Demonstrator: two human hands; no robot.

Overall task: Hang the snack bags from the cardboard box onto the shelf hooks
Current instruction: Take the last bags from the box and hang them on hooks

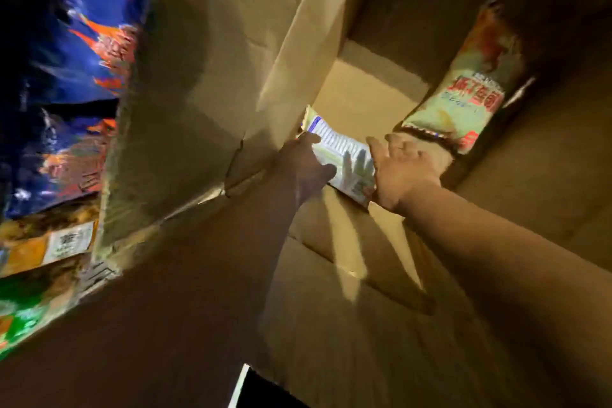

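Note:
Both my arms reach deep into a dim cardboard box [212, 83]. A pale snack bag with its printed back up [337, 149] lies at the bottom of the box, and my left hand [304, 166] grips its left side. My right hand [402, 169] holds the lower end of a second, light green snack bag with red lettering [463, 99], which stands tilted against the box's right inner wall. The right hand also touches the right end of the pale bag. No shelf hooks are in view.
Outside the box, on the left, blurred blue and orange snack packages [82, 53] hang or stand, with orange [49, 248] and green ones [23, 311] below. The box flap [298, 43] rises between my arms and the far wall.

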